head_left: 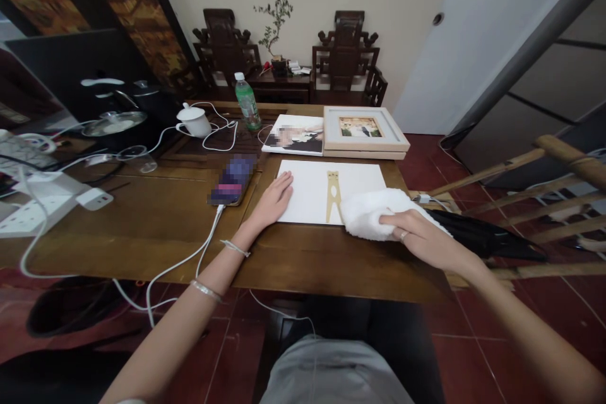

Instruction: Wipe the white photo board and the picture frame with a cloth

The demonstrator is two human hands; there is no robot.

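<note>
A white flat board with a tan stand strip lies face down on the wooden table. My left hand rests flat on the board's left edge, fingers stretched out. My right hand is closed on a white cloth that lies over the board's right corner.
A framed picture and a photo print lie behind the board. A phone on a white cable sits left of it. A green bottle, white teapot, power strips and kettles stand at the left. Wooden poles lean at the right.
</note>
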